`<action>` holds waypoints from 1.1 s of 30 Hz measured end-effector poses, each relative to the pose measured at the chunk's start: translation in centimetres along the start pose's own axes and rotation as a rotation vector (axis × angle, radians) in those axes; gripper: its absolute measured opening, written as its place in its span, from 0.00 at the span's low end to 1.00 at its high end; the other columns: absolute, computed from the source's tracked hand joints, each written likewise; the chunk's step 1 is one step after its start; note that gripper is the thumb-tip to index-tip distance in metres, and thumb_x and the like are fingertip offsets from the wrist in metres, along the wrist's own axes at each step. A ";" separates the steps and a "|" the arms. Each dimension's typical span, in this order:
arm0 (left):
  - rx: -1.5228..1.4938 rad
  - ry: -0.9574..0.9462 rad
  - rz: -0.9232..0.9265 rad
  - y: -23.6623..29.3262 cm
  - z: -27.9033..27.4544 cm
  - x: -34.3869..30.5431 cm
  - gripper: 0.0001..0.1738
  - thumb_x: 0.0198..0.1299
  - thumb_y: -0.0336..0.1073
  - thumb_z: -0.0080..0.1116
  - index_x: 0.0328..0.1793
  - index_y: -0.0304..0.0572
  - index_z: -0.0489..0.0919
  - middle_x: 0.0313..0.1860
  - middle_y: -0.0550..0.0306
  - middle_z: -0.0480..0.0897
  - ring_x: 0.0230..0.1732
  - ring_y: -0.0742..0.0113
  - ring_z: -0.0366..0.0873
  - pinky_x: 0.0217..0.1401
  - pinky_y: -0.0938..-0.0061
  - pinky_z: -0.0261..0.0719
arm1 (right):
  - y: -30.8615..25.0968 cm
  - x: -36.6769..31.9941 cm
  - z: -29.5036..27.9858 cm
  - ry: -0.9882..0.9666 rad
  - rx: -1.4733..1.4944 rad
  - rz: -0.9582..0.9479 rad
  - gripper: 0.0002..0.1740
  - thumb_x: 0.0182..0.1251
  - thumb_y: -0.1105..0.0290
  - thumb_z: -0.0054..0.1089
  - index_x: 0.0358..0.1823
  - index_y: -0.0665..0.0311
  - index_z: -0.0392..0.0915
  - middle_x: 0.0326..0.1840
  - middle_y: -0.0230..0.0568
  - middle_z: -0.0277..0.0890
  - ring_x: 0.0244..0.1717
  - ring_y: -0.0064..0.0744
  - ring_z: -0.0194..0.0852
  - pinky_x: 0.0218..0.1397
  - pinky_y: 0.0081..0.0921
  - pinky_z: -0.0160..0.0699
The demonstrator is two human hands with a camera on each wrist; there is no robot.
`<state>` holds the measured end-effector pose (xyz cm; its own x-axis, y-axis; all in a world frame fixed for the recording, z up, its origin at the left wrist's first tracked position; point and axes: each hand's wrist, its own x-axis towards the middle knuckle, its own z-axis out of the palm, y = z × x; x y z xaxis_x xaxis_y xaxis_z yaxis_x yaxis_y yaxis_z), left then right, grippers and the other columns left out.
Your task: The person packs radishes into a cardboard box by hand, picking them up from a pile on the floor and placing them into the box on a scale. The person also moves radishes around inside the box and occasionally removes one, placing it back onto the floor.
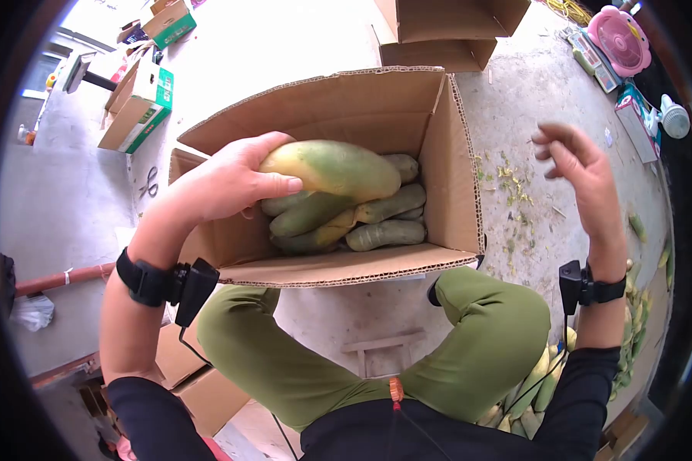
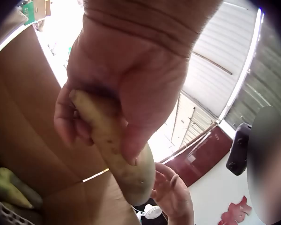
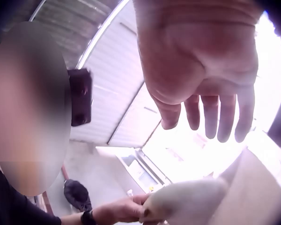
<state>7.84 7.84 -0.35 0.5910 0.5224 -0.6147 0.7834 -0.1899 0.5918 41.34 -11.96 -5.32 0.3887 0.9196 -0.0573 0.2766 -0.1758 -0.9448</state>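
Observation:
The left hand [image 1: 234, 175] grips one end of a large yellow-green gourd [image 1: 338, 167], held above other gourds [image 1: 386, 234] in a cardboard box [image 1: 323, 273]. In the left wrist view its thumb and fingers [image 2: 63, 122] wrap the gourd [image 2: 114, 150]. The right hand [image 1: 580, 165] hangs in the air right of the box, touching nothing, its fingers loosely bent in the head view. Seen from the right wrist, the right hand [image 3: 201, 70] has its fingers extended and apart, and the gourd [image 3: 187, 199] lies below it.
Empty cardboard boxes [image 1: 438, 54] stand beyond, and green-white boxes [image 1: 142, 107] at the upper left. A pink fan [image 1: 620, 40] is at the upper right. More gourds [image 1: 544, 376] lie by the right knee. Plant scraps [image 1: 515, 192] litter the floor.

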 end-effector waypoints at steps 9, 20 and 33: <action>0.162 -0.436 -0.057 0.5 3.4 6.8 0.28 0.62 0.44 0.53 0.65 0.38 0.65 0.43 0.52 0.78 0.34 0.68 0.77 0.34 0.76 0.79 | 14.8 -7.7 -1.7 0.063 0.078 0.490 0.18 0.66 0.62 0.54 0.53 0.64 0.73 0.43 0.35 0.77 0.38 0.20 0.74 0.37 0.17 0.73; 0.389 -0.307 0.078 3.0 2.5 4.6 0.31 0.54 0.31 0.54 0.66 0.37 0.66 0.45 0.48 0.81 0.43 0.66 0.77 0.48 0.74 0.74 | 28.9 -17.8 0.1 0.154 -0.140 0.622 0.16 0.59 0.66 0.56 0.45 0.68 0.77 0.39 0.44 0.80 0.38 0.33 0.79 0.42 0.30 0.77; 0.140 0.350 0.218 -2.1 6.3 -5.3 0.23 0.62 0.27 0.48 0.65 0.39 0.69 0.53 0.54 0.75 0.51 0.68 0.73 0.56 0.75 0.69 | 38.1 -37.5 -5.6 0.415 -0.522 1.108 0.15 0.50 0.66 0.58 0.39 0.67 0.80 0.39 0.53 0.80 0.44 0.47 0.78 0.49 0.34 0.76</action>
<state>4.30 0.26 -1.61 0.6632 0.7036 -0.2551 0.6807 -0.4253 0.5965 42.26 -55.15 -37.37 0.8464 0.0360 -0.5314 -0.0944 -0.9718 -0.2162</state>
